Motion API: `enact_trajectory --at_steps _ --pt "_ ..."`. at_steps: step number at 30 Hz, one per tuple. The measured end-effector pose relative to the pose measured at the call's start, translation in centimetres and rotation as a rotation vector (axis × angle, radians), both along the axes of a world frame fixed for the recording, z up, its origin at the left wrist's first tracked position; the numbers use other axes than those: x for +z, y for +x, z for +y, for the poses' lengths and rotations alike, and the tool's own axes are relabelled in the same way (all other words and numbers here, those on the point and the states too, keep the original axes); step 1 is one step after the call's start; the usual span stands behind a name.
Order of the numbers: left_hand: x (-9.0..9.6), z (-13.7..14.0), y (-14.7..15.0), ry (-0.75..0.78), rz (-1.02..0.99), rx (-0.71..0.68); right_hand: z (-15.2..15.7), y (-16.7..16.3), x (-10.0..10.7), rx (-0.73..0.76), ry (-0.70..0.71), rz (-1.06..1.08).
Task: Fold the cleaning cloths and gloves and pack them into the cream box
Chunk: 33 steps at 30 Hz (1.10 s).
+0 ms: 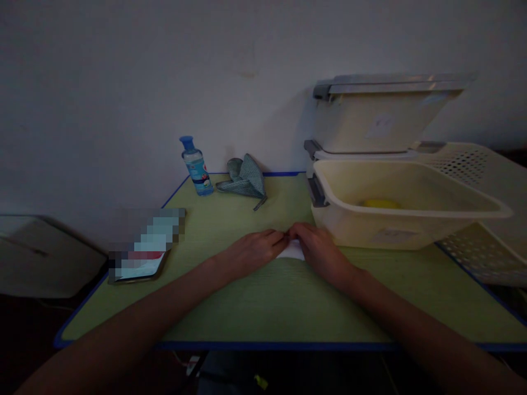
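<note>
A green table (230, 318) is edged in blue. An open tub (362, 233) is placed on its right. Near the tub, the left hand (259, 251) and right hand (320, 251) are brought together, fingers closed on a white sheet (291, 251) held over the table's middle.

White piece (291, 252): we observed it thin-looking and partly covered.
Position: we located it between left hand (260, 250) and right hand (320, 250), over the tabletop (263, 312).
</note>
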<state>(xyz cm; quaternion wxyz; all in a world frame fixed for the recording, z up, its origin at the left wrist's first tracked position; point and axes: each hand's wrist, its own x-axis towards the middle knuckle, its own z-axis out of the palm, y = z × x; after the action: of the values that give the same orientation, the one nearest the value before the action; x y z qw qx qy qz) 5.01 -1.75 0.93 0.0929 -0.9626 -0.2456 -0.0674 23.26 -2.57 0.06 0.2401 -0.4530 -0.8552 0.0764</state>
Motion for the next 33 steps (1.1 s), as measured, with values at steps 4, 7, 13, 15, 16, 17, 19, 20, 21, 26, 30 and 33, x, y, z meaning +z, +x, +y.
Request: enact_trajectory --at_steps 4,7,13,15,16,17,19,20,21,26,30,33 --pt "-0.1 -0.6 0.2 -0.13 -0.119 0.054 -0.1 0.0 0.0 -0.03 -0.02 -0.025" --pt "-0.6 -1.2 0.7 -0.19 -0.205 0.065 -0.3 0.0 0.0 -0.04 -0.033 -0.033" --pt "-1.3 -1.4 0.8 -0.29 -0.255 0.141 -1.5 0.0 0.6 0.056 0.088 0.023" --pt "-1.3 -1.3 0.8 -0.313 -0.261 0.141 -1.7 0.0 0.8 0.094 0.091 -0.027" --pt "-1.4 -1.2 0.7 -0.317 -0.268 0.134 -1.8 0.0 0.9 0.1 0.085 -0.053" --pt "-1.4 -1.2 0.7 -0.316 -0.28 0.128 -1.8 0.0 0.9 0.099 0.077 -0.074" --pt "-1.6 -1.1 0.8 -0.305 -0.305 0.127 -1.7 0.2 0.8 0.088 0.065 -0.091" --pt "-1.7 -1.1 0.8 -0.299 -0.318 0.135 -1.6 0.2 0.7 0.084 0.066 -0.082" --pt "-1.8 -1.1 0.8 -0.294 -0.333 0.147 -1.6 0.3 0.6 0.085 0.07 -0.057" --pt "-1.7 -0.8 0.9 -0.409 -0.46 0.234 -1.4 0.4 0.5 0.095 0.057 0.246" --pt "-0.7 -1.2 1.0 -0.638 -0.603 0.339 -1.6 0.1 1.1 0.088 0.037 0.444" --pt "-0.1 -2.0 1.3 -0.839 -0.687 0.382 -1.9 0.0 1.9 0.104 -0.009 0.506"
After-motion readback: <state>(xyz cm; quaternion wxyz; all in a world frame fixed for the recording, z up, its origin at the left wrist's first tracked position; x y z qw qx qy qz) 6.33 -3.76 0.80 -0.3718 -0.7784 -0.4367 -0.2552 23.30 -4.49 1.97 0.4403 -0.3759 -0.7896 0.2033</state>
